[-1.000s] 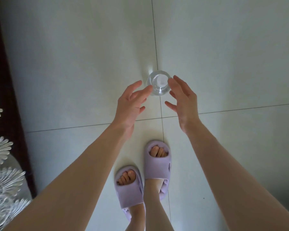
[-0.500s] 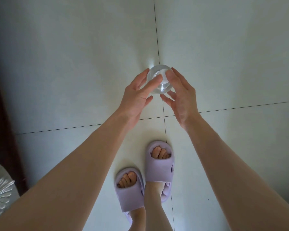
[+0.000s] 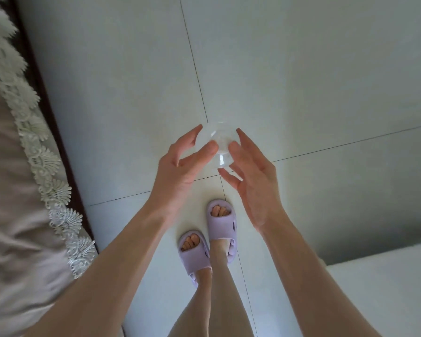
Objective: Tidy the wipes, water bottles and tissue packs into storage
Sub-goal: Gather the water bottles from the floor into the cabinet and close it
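Clear round plastic water bottle point(image 3: 221, 145), blurred, seen from top, flanked by both hands above pale glossy tiled floor point(image 3: 107, 93). Left hand point(image 3: 180, 169) curved beside it, grip cannot be told; right hand point(image 3: 254, 177) straight-fingered, relaxed, against its side. Lilac foam slippers point(image 3: 195, 257) below; lace-trimmed beige bedspread point(image 3: 10, 215) at left.

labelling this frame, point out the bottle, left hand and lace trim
bottle point(image 3: 222, 140) head view, its clear top between the fingertips
left hand point(image 3: 178, 172) head view, middle of the hand
lace trim point(image 3: 46, 164) head view, a white scallop beside the floor
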